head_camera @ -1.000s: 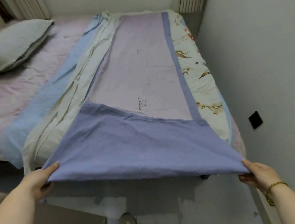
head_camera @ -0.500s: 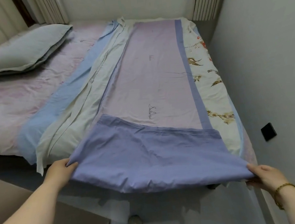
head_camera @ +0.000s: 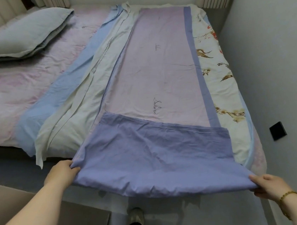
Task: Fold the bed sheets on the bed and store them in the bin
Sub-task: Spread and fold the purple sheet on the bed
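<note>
While purple sheet (head_camera: 154, 154) lies along bed (head_camera: 11, 87), left hand (head_camera: 62, 172) pinches one near corner, right hand (head_camera: 269, 185) grips the other.

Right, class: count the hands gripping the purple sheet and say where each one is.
2. The left hand pinches the purple sheet at its near-left corner, by the foot of the bed; the right hand pinches the near-right corner, beyond its edge. No third seems hidden.

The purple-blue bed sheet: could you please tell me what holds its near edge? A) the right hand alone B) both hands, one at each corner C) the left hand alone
B: the left hand grips one near corner of the purple-blue bed sheet, the right hand the other.
</note>
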The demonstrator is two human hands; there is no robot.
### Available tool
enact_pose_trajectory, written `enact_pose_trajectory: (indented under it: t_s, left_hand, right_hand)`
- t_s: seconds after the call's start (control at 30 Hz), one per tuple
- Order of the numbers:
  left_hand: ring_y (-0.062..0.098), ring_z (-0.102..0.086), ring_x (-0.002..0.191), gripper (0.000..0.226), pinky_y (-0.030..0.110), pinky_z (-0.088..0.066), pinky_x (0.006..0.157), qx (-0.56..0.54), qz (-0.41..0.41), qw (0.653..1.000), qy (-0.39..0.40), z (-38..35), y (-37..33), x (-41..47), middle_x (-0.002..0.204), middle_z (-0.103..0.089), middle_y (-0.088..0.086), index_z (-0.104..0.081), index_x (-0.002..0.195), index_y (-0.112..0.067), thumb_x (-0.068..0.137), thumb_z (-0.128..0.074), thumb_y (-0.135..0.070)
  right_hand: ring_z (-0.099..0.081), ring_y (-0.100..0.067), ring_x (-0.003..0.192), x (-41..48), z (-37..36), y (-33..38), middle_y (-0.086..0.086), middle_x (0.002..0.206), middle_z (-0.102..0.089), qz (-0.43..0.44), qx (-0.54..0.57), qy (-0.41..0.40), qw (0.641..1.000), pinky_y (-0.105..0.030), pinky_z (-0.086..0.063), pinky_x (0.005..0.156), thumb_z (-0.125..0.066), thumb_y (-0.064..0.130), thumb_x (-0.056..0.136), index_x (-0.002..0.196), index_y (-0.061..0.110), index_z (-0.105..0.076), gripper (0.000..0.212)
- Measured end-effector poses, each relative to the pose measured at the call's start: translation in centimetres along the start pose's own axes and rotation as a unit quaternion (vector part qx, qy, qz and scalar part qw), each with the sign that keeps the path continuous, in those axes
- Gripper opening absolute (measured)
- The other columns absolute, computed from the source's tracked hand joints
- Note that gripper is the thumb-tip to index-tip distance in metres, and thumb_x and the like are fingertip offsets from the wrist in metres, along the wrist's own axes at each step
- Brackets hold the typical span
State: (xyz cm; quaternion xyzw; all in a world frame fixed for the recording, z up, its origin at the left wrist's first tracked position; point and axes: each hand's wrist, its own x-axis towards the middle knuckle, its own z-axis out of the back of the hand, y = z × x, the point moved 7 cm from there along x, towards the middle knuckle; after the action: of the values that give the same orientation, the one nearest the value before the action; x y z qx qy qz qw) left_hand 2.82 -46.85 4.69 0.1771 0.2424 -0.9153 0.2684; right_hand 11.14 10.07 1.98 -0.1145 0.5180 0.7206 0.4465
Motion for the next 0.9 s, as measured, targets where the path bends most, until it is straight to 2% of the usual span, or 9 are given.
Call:
enact_pose_trajectory:
  t_s: [0.1, 0.2, 0.4, 0.5, 0.6, 0.67, 0.7, 0.8, 0.9]
  left_hand:
    - [0.031, -0.046, 0.074, 0.015, 0.035, -0.036, 0.067, -0.018, 0.035, 0.998, -0.046, -0.1, 1.2, 0.2, 0.075, -0.049, 0.017, -0.055, 0.08, -0.003, 0.091, -0.046, -0.009]
    - [0.035, -0.049, 0.083, 0.016, 0.04, -0.045, 0.075, 0.014, 0.067, 0.997, -0.025, -1.4, 2.5, 0.8, 0.09, -0.051, 0.02, -0.055, 0.098, -0.002, 0.092, -0.043, -0.011]
    - [0.033, -0.053, 0.101, 0.025, 0.034, -0.039, 0.077, 0.145, 0.086, 0.984, 0.061, -6.5, 3.4, 3.8, 0.117, -0.056, 0.02, -0.053, 0.114, -0.006, 0.091, -0.045, -0.014]
    - [0.032, -0.052, 0.114, 0.033, 0.035, -0.042, 0.088, 0.197, 0.107, 0.97, 0.095, -8.9, 4.7, 6.3, 0.124, -0.056, 0.016, -0.054, 0.119, -0.009, 0.09, -0.047, -0.024]
    - [0.036, -0.049, 0.118, 0.046, 0.038, -0.042, 0.093, 0.179, 0.071, 0.98, 0.048, -9.6, 2.5, 10.1, 0.13, -0.049, 0.02, -0.05, 0.128, -0.007, 0.088, -0.055, -0.029]
    - [0.04, -0.045, 0.12, 0.052, 0.043, -0.04, 0.095, 0.167, -0.024, 0.985, -0.019, -9.1, -2.2, 12.5, 0.136, -0.043, 0.022, -0.044, 0.133, -0.006, 0.086, -0.06, -0.023]
    - [0.041, -0.044, 0.121, 0.056, 0.045, -0.038, 0.096, 0.172, -0.084, 0.98, -0.047, -8.9, -5.0, 13.4, 0.139, -0.04, 0.021, -0.041, 0.136, -0.005, 0.085, -0.062, -0.019]
    - [0.041, -0.037, 0.129, 0.066, 0.045, -0.031, 0.105, 0.198, -0.229, 0.949, -0.091, -9.1, -12.7, 16.9, 0.148, -0.031, 0.02, -0.035, 0.141, -0.004, 0.082, -0.064, -0.014]
    - [0.03, -0.021, 0.141, 0.073, 0.038, -0.016, 0.113, 0.267, -0.262, 0.925, -0.073, -9.9, -16.2, 19.9, 0.154, -0.021, 0.011, -0.023, 0.147, -0.014, 0.085, -0.062, -0.024]
  right_hand:
    - [-0.05, -0.021, 0.04, 0.6, 0.3, -1.1, -0.01, 0.048, -0.051, 0.002, -0.066, -0.012, 0.998, -0.016, -0.038, 0.03, -0.059, 0.0, 0.086, 0.051, 0.002, -0.043, 0.038]
    - [-0.042, -0.02, 0.048, 1.3, 0.3, -2.2, -0.005, 0.034, -0.046, -0.005, -0.128, -0.014, 0.992, -0.024, -0.033, 0.047, -0.063, 0.0, 0.083, 0.046, 0.003, -0.044, 0.041]
    - [-0.035, -0.017, 0.047, 4.5, -2.8, -4.5, 0.005, 0.025, -0.034, -0.001, -0.27, 0.009, 0.963, -0.026, -0.026, 0.049, -0.07, 0.006, 0.077, 0.032, 0.014, -0.037, 0.056]
    - [-0.043, -0.015, 0.058, 7.1, -5.1, -5.7, -0.004, 0.045, -0.047, -0.015, -0.307, 0.035, 0.951, -0.025, -0.032, 0.052, -0.068, 0.009, 0.08, 0.039, 0.014, -0.044, 0.048]
    - [-0.051, -0.019, 0.086, 9.1, -7.0, -3.3, -0.013, 0.087, -0.058, 0.015, -0.31, 0.03, 0.95, -0.032, -0.039, 0.073, -0.064, 0.007, 0.083, 0.079, 0.001, -0.061, 0.008]
    - [-0.052, -0.032, 0.106, 11.1, -7.4, 0.0, -0.021, 0.113, -0.056, 0.078, -0.307, -0.036, 0.948, -0.035, -0.038, 0.092, -0.062, 0.005, 0.083, 0.113, -0.006, -0.056, 0.032]
    - [-0.047, -0.037, 0.115, 11.8, -7.7, 2.0, -0.025, 0.124, -0.05, 0.11, -0.319, -0.076, 0.938, -0.038, -0.035, 0.1, -0.061, 0.005, 0.084, 0.121, -0.007, -0.051, 0.04]
    - [-0.035, -0.039, 0.128, 14.3, -9.1, 7.4, -0.027, 0.139, -0.036, 0.181, -0.329, -0.134, 0.917, -0.041, -0.026, 0.108, -0.059, 0.005, 0.085, 0.132, -0.005, -0.042, 0.051]
    - [-0.029, -0.038, 0.134, 16.4, -9.6, 9.6, -0.023, 0.146, -0.029, 0.147, -0.269, -0.157, 0.939, -0.042, -0.024, 0.111, -0.058, 0.009, 0.087, 0.141, 0.0, -0.028, 0.063]
